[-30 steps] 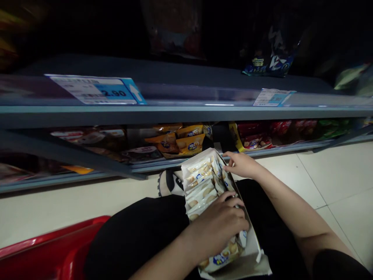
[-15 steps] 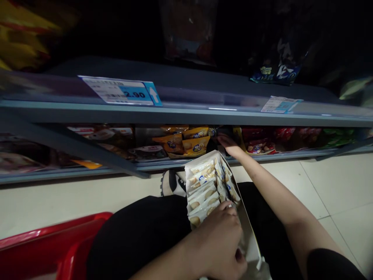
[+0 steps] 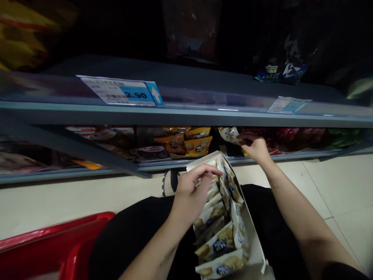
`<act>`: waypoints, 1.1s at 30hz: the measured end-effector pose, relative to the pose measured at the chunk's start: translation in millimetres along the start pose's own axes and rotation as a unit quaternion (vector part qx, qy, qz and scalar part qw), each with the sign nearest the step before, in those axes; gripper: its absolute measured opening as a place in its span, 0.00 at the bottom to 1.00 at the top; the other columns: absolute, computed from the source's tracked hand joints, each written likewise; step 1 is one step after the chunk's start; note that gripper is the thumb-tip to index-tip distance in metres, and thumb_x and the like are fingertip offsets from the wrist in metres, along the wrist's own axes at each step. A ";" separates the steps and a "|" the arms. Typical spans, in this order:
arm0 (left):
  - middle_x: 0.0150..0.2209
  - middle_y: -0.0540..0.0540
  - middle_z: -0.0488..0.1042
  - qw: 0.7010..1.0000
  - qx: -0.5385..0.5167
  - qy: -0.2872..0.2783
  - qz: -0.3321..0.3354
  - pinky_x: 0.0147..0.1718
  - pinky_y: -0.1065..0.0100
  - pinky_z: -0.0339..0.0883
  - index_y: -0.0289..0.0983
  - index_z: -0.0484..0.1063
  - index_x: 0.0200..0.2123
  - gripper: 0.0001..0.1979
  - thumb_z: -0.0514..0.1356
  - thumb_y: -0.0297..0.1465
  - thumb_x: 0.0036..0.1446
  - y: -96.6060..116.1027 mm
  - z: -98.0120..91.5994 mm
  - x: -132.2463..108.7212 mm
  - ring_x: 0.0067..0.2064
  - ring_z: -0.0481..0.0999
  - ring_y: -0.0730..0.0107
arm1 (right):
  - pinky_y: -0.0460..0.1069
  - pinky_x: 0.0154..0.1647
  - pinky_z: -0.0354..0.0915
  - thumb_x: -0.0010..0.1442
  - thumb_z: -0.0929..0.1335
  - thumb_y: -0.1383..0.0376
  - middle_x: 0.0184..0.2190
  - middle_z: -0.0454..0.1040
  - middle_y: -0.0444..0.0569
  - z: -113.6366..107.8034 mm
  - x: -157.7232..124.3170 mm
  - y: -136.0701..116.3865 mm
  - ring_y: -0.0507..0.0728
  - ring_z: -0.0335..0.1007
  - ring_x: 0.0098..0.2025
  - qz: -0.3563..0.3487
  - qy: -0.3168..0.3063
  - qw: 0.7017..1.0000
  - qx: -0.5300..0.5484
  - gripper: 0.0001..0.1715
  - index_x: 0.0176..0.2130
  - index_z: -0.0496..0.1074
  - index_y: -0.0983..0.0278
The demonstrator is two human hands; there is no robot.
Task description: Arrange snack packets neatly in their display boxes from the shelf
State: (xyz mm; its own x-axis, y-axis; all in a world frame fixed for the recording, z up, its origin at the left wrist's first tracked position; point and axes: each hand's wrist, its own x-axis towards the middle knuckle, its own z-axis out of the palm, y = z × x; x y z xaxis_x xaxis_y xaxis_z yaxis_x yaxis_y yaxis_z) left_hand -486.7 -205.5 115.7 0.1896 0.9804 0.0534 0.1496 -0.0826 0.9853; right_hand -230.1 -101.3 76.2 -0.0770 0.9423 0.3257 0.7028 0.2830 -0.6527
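Observation:
An open cardboard box [image 3: 253, 233] rests between my knees, filled with rows of small white snack packets [image 3: 218, 243] printed with yellow and blue. Over its far left part hovers my left hand [image 3: 192, 186], thumb and forefinger apart, with nothing visibly held; its other fingers are partly hidden. At the low shelf, my right hand [image 3: 256, 147] pinches the right end of a white snack packet [image 3: 229, 134]. That packet is just right of the orange packets [image 3: 198, 146] on the shelf.
The upper shelf edge [image 3: 186, 116] with price tags [image 3: 121, 91] runs above the low shelf opening. Dark and red packages [image 3: 288, 134] lie to the right inside. A red basket [image 3: 55, 229] stands at lower left on the tiled floor, near a shoe [image 3: 169, 184].
My left hand has moved from the near part of the box to its far end, uncovering more packets. My right hand has drawn back rightward out of the shelf, a white packet now showing in it.

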 end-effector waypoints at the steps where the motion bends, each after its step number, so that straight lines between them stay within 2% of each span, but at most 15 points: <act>1: 0.33 0.44 0.80 0.997 -0.060 0.028 -0.043 0.37 0.66 0.67 0.37 0.77 0.31 0.13 0.54 0.34 0.57 -6.4 1.0 5.2 0.39 0.78 0.62 | 0.55 0.51 0.68 0.53 0.67 0.69 0.39 0.80 0.51 -14.4 -5.6 -8.1 0.60 0.76 0.44 -0.005 0.017 1.000 0.006 0.13 0.38 0.80 0.64; 3: 0.33 0.42 0.80 0.974 -0.179 0.034 -0.133 0.34 0.67 0.67 0.35 0.75 0.30 0.12 0.55 0.36 0.55 -19.0 5.6 14.2 0.37 0.78 0.62 | 0.55 0.45 0.71 0.54 0.67 0.68 0.34 0.80 0.48 -41.6 -16.6 -29.9 0.59 0.77 0.38 -0.010 0.012 1.000 0.025 0.10 0.33 0.80 0.62; 6: 0.34 0.41 0.80 0.922 -0.299 -0.011 -0.246 0.29 0.70 0.66 0.34 0.73 0.34 0.16 0.56 0.42 0.55 -30.5 15.5 19.9 0.33 0.79 0.64 | 0.55 0.43 0.71 0.53 0.70 0.68 0.32 0.79 0.48 -70.8 -30.7 -66.6 0.59 0.76 0.38 -0.054 -0.076 0.993 0.071 0.05 0.29 0.79 0.60; 9: 0.30 0.43 0.79 0.894 -0.346 -0.060 -0.278 0.23 0.71 0.64 0.35 0.73 0.34 0.21 0.58 0.49 0.55 -31.3 24.7 16.7 0.28 0.77 0.65 | 0.56 0.43 0.71 0.54 0.72 0.67 0.29 0.79 0.48 -77.7 -40.3 -90.6 0.60 0.76 0.37 -0.095 -0.139 0.975 0.143 0.06 0.34 0.79 0.59; 11: 0.32 0.44 0.79 0.901 -0.352 -0.044 -0.250 0.25 0.69 0.67 0.36 0.74 0.35 0.21 0.61 0.49 0.52 -30.2 28.8 14.0 0.30 0.78 0.64 | 0.58 0.47 0.70 0.56 0.71 0.68 0.27 0.79 0.46 -70.9 -43.3 -95.8 0.60 0.76 0.39 -0.113 -0.151 0.968 0.167 0.13 0.42 0.78 0.58; 12: 0.34 0.44 0.79 0.909 -0.350 -0.016 -0.225 0.28 0.69 0.69 0.36 0.74 0.37 0.20 0.64 0.48 0.51 -30.5 30.1 13.4 0.33 0.78 0.63 | 0.58 0.49 0.70 0.56 0.71 0.68 0.28 0.79 0.46 -65.4 -43.7 -96.0 0.59 0.76 0.40 -0.113 -0.139 0.968 0.175 0.16 0.46 0.77 0.59; 14: 0.39 0.45 0.79 0.926 -0.332 0.072 -0.165 0.35 0.68 0.72 0.38 0.74 0.40 0.20 0.66 0.46 0.50 -33.6 31.0 14.3 0.39 0.79 0.63 | 0.56 0.51 0.69 0.57 0.71 0.66 0.33 0.79 0.47 -52.1 -43.0 -93.5 0.58 0.75 0.44 -0.076 -0.071 0.974 0.202 0.18 0.49 0.74 0.59; 16: 0.42 0.46 0.79 0.934 -0.298 0.165 -0.104 0.39 0.70 0.71 0.39 0.74 0.41 0.20 0.65 0.46 0.52 -39.7 30.1 17.5 0.43 0.78 0.65 | 0.51 0.42 0.72 0.58 0.71 0.60 0.38 0.79 0.48 -38.0 -41.3 -90.0 0.55 0.76 0.41 0.014 0.003 0.967 0.256 0.17 0.48 0.73 0.59; 17: 0.42 0.47 0.78 0.935 -0.282 0.201 -0.076 0.40 0.71 0.71 0.39 0.73 0.42 0.20 0.64 0.47 0.53 -43.1 29.1 19.5 0.43 0.78 0.66 | 0.48 0.34 0.72 0.58 0.70 0.57 0.36 0.78 0.48 -31.1 -40.7 -88.5 0.54 0.76 0.37 0.071 0.009 0.956 0.285 0.17 0.46 0.72 0.60; 18: 0.42 0.47 0.78 0.935 -0.268 0.225 -0.055 0.40 0.71 0.71 0.40 0.72 0.42 0.20 0.63 0.47 0.54 -46.2 28.0 21.5 0.43 0.78 0.67 | 0.45 0.26 0.69 0.58 0.69 0.52 0.33 0.78 0.48 -24.3 -40.4 -87.4 0.53 0.75 0.31 0.126 -0.013 0.942 0.311 0.19 0.44 0.72 0.62; 20: 0.42 0.47 0.78 0.935 -0.259 0.241 -0.036 0.40 0.71 0.71 0.39 0.72 0.42 0.20 0.62 0.48 0.55 -50.3 25.8 24.6 0.43 0.78 0.67 | 0.42 0.15 0.60 0.56 0.68 0.47 0.25 0.76 0.46 -11.4 -40.9 -86.0 0.51 0.72 0.23 0.206 -0.097 0.911 0.345 0.23 0.38 0.71 0.64; 22: 0.42 0.46 0.78 0.935 -0.268 0.228 -0.046 0.38 0.71 0.72 0.38 0.71 0.43 0.20 0.63 0.47 0.54 -50.7 24.6 26.0 0.42 0.78 0.66 | 0.41 0.14 0.57 0.53 0.70 0.46 0.21 0.75 0.47 0.5 -42.3 -85.1 0.52 0.72 0.21 0.236 -0.138 0.892 0.360 0.24 0.34 0.71 0.65; 27: 0.44 0.42 0.78 0.947 -0.247 0.190 -0.072 0.28 0.73 0.71 0.37 0.71 0.47 0.22 0.64 0.42 0.52 -46.4 29.7 23.6 0.37 0.78 0.66 | 0.41 0.14 0.57 0.47 0.73 0.52 0.19 0.73 0.44 23.0 -45.4 -81.3 0.52 0.73 0.21 0.253 -0.039 0.891 0.375 0.20 0.30 0.69 0.65; 30: 0.41 0.41 0.78 0.954 -0.164 0.244 -0.060 0.24 0.73 0.68 0.34 0.71 0.48 0.22 0.61 0.43 0.55 -51.9 34.8 21.4 0.33 0.77 0.67 | 0.41 0.15 0.58 0.49 0.71 0.52 0.19 0.72 0.42 29.7 -47.8 -81.8 0.53 0.73 0.21 0.269 -0.022 0.883 0.383 0.18 0.31 0.69 0.63; 33: 0.35 0.43 0.78 0.954 -0.041 0.297 -0.014 0.29 0.71 0.69 0.35 0.73 0.48 0.19 0.58 0.42 0.59 -60.8 35.3 19.2 0.31 0.76 0.68 | 0.42 0.16 0.61 0.50 0.70 0.54 0.21 0.74 0.44 32.6 -52.4 -86.2 0.54 0.74 0.23 0.284 -0.050 0.875 0.389 0.16 0.33 0.69 0.63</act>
State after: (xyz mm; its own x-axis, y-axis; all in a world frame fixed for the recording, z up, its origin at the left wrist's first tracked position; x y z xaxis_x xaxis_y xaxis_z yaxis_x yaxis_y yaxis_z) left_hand -457.9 -187.9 51.2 -0.4008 0.9122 0.0847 0.0655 -0.0637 0.9958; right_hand -309.7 -169.3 93.1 0.0389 0.9704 -0.2384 -0.0423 -0.2367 -0.9707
